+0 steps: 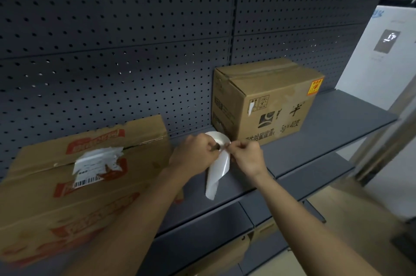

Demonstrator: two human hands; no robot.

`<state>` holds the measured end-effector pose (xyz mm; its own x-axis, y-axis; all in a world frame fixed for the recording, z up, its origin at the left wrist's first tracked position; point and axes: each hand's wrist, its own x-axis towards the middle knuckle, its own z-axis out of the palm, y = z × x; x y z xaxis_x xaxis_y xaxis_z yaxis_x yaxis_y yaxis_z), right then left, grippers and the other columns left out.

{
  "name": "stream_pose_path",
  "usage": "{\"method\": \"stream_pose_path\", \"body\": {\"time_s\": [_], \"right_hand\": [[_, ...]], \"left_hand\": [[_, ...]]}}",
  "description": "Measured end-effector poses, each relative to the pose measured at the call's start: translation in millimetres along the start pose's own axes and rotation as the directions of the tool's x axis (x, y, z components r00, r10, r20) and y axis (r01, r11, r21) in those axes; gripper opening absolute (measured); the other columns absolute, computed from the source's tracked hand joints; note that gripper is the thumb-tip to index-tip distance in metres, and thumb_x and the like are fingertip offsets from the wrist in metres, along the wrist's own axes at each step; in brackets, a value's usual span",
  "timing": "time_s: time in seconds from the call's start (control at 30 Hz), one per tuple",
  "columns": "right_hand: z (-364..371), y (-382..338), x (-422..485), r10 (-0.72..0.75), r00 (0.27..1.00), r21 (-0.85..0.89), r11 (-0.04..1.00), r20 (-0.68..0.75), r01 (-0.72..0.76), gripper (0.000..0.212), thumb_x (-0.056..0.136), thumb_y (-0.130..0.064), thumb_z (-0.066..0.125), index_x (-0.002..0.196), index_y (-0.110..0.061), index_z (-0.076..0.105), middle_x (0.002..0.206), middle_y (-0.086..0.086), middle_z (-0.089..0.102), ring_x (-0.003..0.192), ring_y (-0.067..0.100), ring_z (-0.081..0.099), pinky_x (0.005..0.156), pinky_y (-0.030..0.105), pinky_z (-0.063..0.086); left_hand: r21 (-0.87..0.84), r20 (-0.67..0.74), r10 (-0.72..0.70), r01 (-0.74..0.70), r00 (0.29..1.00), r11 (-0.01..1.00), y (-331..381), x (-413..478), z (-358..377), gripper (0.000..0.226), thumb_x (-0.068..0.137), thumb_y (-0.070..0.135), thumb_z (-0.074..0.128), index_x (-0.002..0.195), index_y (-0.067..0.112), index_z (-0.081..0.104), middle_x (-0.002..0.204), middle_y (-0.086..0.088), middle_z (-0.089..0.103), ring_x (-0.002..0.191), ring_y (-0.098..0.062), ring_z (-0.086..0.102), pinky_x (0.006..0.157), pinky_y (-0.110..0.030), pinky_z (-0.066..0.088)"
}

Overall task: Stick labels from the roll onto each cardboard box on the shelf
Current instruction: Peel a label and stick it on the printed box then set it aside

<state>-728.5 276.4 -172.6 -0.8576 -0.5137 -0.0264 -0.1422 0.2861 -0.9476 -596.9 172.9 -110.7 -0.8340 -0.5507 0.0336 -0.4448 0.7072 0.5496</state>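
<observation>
Label roll (218, 138) is up in the air between the 2 cardboard boxes, held over the dark shelf (315, 140). Left hand (194, 155) is wrapped around the roll, fingers closed on it, thumb near the core. Right hand (246, 155) is pinching the edge of the white strip right where it comes off the roll, fingertips tight together on the paper. A loose tail of backing strip (217, 174) hangs down from the roll and curls at the bottom, just above the shelf's near edge.

Box count: 2 on this shelf level. The left box (74, 181) is near, wide and flat, with red printing and 1 torn white shipping label with a barcode on top. The right box (265, 104) sits farther back against the pegboard (112, 39), taller, black printing on the front, 1 small orange sticker near its top right corner. Looks like 1 more cardboard box (231, 251) on the level below, only partly visible.
</observation>
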Motion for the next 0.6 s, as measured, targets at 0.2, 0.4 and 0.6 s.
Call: {"method": "stream_pose_path", "body": {"time_s": [0.2, 0.4, 0.6], "right_hand": [[-4.1, -38.5, -21.2, -0.218, 0.976, -0.035, 0.975, 0.02, 0.219, 0.006, 0.086, -0.019, 0.07, 0.08, -0.018, 0.073, 0.068, -0.003, 0.071, 0.065, 0.004, 0.063, 0.062, 0.019, 0.048], [-9.3, -50.9, -34.3, -0.312, 0.943, 0.048, 0.95, 0.119, 0.308, 0.009, 0.092, -0.026, 0.067, 0.087, -0.03, 0.074, 0.077, -0.014, 0.072, 0.077, 0.0, 0.064, 0.072, 0.023, 0.053], [-19.0, -53.5, -44.4, -0.437, 0.895, 0.082, 0.899, 0.095, 0.43, 0.015, 0.095, -0.022, 0.063, 0.105, -0.021, 0.074, 0.103, -0.004, 0.07, 0.095, 0.008, 0.065, 0.085, 0.027, 0.053]], "left_hand": [[-0.129, 0.044, 0.068, -0.062, 0.997, 0.99, 0.9, 5.1, 0.2, 0.026, 0.078, 0.042, 0.073, 0.095, 0.022, 0.074, 0.093, 0.007, 0.072, 0.093, -0.01, 0.066, 0.082, -0.034, 0.055], [-0.294, -0.077, 0.103, -0.121, 0.992, 0.948, -2.9, 2.8, -4.4, 0.01, 0.082, 0.012, 0.074, 0.082, 0.005, 0.068, 0.075, -0.011, 0.069, 0.075, -0.027, 0.066, 0.072, -0.045, 0.053], [-0.458, -0.027, 0.145, -0.142, 0.989, 0.878, -4.1, -9.0, -20.0, 0.019, 0.088, 0.003, 0.066, 0.102, 0.016, 0.067, 0.093, -0.007, 0.072, 0.089, -0.023, 0.069, 0.082, -0.048, 0.054]]}}
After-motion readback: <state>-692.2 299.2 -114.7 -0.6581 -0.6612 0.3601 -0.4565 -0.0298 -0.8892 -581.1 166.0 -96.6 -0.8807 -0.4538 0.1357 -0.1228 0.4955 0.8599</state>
